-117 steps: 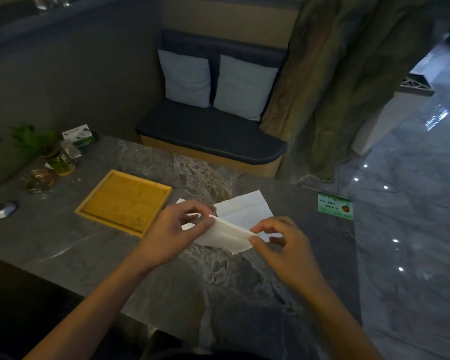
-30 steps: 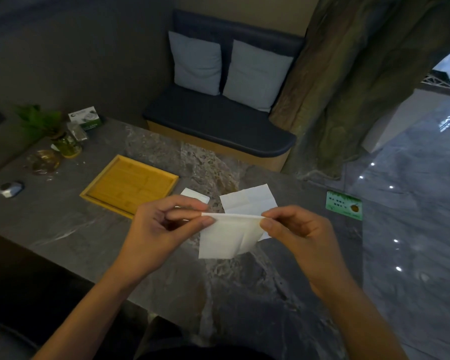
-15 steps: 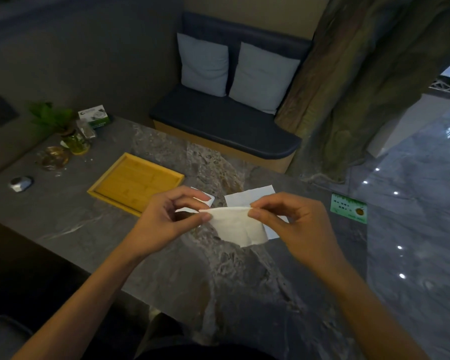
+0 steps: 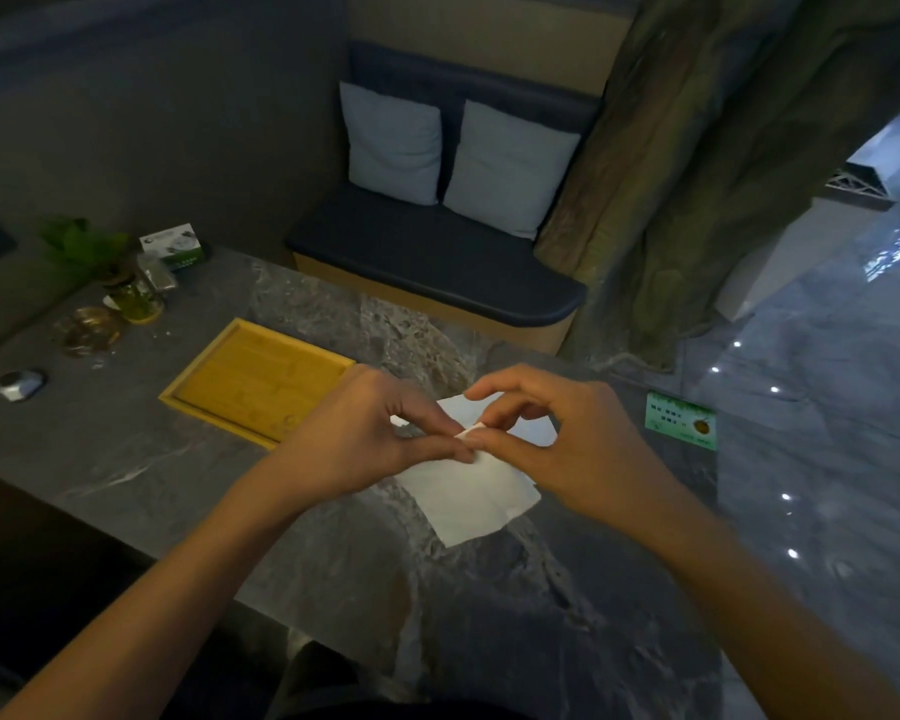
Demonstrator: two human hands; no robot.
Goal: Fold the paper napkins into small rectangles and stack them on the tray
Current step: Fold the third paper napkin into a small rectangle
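A white paper napkin (image 4: pixel 468 498) hangs folded over the grey marble table (image 4: pixel 126 459), held by its top corner. My left hand (image 4: pixel 354 439) and my right hand (image 4: pixel 557 444) meet at that corner, both pinching it between thumb and fingers. Behind my hands another white napkin (image 4: pixel 528 426) lies flat on the table, mostly hidden. A small white piece shows between my left fingers; what it is I cannot tell. The yellow wooden tray (image 4: pixel 258 379) sits to the left of my hands with nothing on it.
At the table's far left stand a potted plant (image 4: pixel 100 262), a glass ashtray (image 4: pixel 92 330), a small box (image 4: pixel 172 244) and a silver object (image 4: pixel 19 384). A green card (image 4: pixel 681 420) lies by the right edge. A cushioned bench (image 4: pixel 437 252) stands behind the table.
My hands have come together at the napkin's top corner, and the napkin now hangs lower and closer to me. The camera has shifted slightly.
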